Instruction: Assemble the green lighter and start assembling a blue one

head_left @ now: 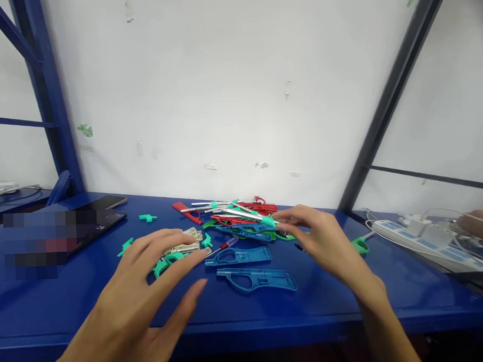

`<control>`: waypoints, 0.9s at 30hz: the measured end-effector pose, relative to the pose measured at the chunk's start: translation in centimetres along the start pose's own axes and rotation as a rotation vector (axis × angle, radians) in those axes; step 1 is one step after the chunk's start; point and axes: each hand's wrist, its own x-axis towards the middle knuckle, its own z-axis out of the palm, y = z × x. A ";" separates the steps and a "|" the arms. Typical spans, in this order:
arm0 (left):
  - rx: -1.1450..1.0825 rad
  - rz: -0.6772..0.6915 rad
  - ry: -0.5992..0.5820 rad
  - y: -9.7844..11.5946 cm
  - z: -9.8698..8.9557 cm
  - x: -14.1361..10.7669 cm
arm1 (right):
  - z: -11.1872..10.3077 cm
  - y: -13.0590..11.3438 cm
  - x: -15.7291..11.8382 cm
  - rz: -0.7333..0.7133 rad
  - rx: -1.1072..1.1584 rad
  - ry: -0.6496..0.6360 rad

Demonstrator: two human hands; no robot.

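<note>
My left hand is open above the front left of the table, thumb and fingers spread, nothing between them. Just beyond its fingers lie clear tubular pieces and small green trigger-like parts. My right hand pinches the green end of a silver metal tube, which points left over the pile. Two blue lighter-shaped shell halves lie between my hands, hollow side up. A screwdriver with a purple handle rests behind them. My right fingertips are partly hidden.
Behind my hands is a pile of red shells, green shells and silver tubes. A phone and a dark tablet-like device lie left. Right are a green-handled tool and a white power strip with cables. A white wall stands behind.
</note>
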 end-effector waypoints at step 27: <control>-0.237 -0.122 -0.225 -0.4 4.0 -1.0 | 4.1 -0.9 -6.7 0.082 0.105 -0.380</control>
